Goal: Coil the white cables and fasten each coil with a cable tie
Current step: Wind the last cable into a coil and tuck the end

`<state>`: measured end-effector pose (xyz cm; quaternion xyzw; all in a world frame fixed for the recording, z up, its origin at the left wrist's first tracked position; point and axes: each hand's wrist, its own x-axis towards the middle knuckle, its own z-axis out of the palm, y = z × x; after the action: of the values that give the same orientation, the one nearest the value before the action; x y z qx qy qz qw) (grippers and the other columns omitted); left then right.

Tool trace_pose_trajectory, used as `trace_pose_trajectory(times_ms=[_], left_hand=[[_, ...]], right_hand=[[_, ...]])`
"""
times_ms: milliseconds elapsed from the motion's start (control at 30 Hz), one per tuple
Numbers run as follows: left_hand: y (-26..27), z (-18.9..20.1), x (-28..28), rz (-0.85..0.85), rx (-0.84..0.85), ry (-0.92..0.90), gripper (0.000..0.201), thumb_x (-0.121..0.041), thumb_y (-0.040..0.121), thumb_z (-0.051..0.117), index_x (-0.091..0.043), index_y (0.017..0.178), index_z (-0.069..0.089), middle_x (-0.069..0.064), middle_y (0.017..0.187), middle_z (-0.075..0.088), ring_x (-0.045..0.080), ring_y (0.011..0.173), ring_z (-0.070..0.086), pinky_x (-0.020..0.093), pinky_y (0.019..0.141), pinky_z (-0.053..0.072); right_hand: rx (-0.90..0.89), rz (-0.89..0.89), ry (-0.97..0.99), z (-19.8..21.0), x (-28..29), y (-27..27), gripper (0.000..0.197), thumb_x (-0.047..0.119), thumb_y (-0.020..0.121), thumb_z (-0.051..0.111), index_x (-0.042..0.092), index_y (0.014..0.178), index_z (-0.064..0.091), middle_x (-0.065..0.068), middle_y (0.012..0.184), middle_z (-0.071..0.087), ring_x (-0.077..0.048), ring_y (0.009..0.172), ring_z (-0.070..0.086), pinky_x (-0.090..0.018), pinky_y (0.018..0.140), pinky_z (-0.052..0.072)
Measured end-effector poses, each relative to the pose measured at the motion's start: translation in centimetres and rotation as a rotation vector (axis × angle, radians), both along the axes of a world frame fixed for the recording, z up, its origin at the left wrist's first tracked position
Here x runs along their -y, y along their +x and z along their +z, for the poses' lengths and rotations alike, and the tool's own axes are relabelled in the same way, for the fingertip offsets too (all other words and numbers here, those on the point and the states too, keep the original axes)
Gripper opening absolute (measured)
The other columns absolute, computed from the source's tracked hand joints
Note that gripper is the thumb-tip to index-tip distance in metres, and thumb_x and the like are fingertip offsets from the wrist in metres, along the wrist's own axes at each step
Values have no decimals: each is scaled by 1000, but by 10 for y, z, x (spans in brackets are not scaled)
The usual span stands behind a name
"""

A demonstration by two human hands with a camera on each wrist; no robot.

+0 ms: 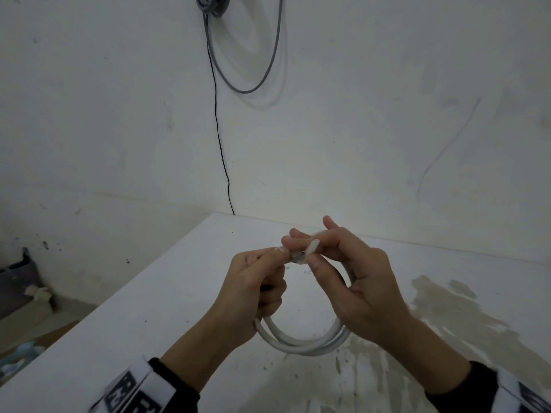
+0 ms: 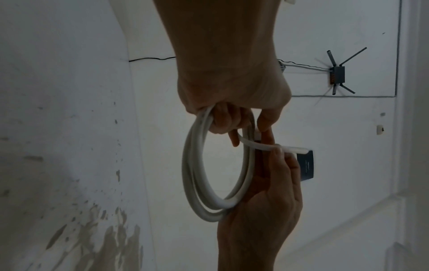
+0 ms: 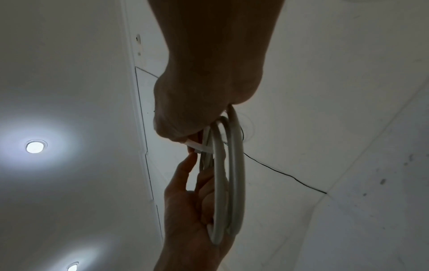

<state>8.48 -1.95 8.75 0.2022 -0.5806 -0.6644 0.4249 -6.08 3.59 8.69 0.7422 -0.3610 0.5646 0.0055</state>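
Note:
A white cable coil [image 1: 301, 345] of a few loops hangs upright between both hands above the white table [image 1: 179, 293]. My left hand [image 1: 275, 254] grips the coil's left side, its fingers curled round the loops [image 2: 192, 174]. My right hand [image 1: 307, 251] reaches through the coil's right side and pinches a white cable tie [image 1: 311, 247] at the top of the coil. In the left wrist view the cable tie's strip [image 2: 267, 146] crosses the loops and its free end sticks out to the right. In the right wrist view the cable tie [image 3: 199, 147] wraps the coil [image 3: 232, 183].
The table has brownish stains [image 1: 447, 308] on its right part and its left edge drops to a cluttered floor [image 1: 26, 290]. A grey cable loop [image 1: 247, 55] and a thin black wire [image 1: 222, 150] hang on the wall behind. A router [image 2: 336, 73] is mounted on a wall.

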Motion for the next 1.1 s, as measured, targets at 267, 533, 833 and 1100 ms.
trace_pose_trajectory(times_ms=[267,533,833,1100], left_hand=[[-6,4,1,16,33,24,43,-19,94,46,-21,54,61,-3,51,20,8,40,14,16,39,13],[-9,2,-1,202,101,-7,26,-23,93,54,-15,75,71,-3,43,28,8,36,20,16,36,22],[-15,10,0,245,147,121,30,-25,95,51,-1,87,67,-7,38,28,6,32,21,16,33,22],[-13,10,1,252,189,155,36,-24,96,50,-1,74,67,-6,38,25,6,32,19,16,32,21]], right_hand=[[196,7,48,7,-1,5,7,14,92,47,17,94,53,6,99,73,-9,91,70,-13,80,49],[252,-115,48,17,-6,11,7,18,87,58,16,89,64,9,90,71,-10,92,67,-20,82,51],[302,-272,328,36,-5,20,13,10,85,66,20,77,68,14,64,70,5,61,64,-6,54,46],[267,-291,555,42,-5,14,11,9,85,65,10,77,72,9,51,65,4,40,52,-6,42,36]])
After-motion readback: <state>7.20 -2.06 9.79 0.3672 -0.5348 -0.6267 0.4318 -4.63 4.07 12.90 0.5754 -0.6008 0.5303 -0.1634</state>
